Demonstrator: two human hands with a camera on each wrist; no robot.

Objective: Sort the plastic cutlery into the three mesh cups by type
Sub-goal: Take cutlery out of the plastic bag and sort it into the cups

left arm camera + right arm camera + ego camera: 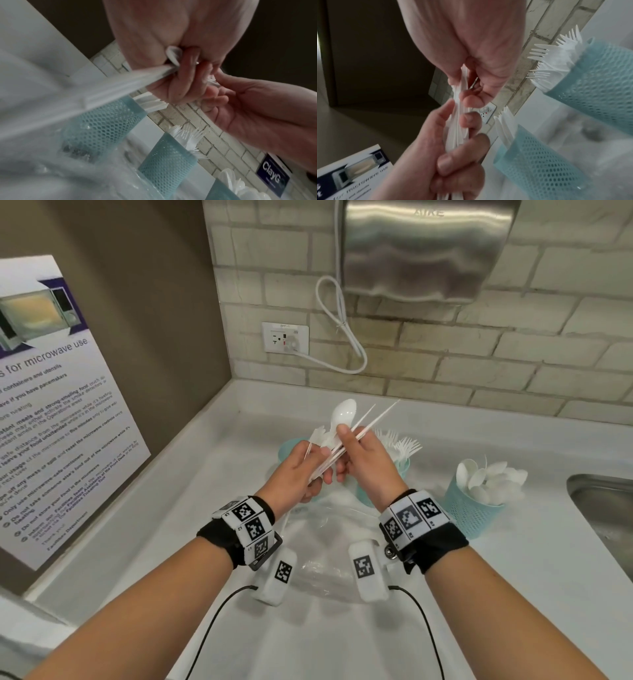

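Both hands hold one bundle of white plastic cutlery [337,450] in the air above the counter. A spoon [345,411] and thin handles stick up from it. My left hand [301,474] grips the lower end of the bundle [120,83]. My right hand [363,460] pinches the bundle [457,121] higher up, with the thumb near the spoon's neck. Behind the hands stand three teal mesh cups. The left cup [289,448] holds knives [505,125], the middle cup [404,467] holds forks [402,445], and the right cup [474,510] holds spoons [493,474].
A crumpled clear plastic bag [329,563] lies on the white counter [531,577] under my wrists. A steel sink [603,508] sits at the right edge. On the tiled wall are a hand dryer [424,248] and a socket [285,338] with a cable. A microwave poster [51,405] hangs on the left.
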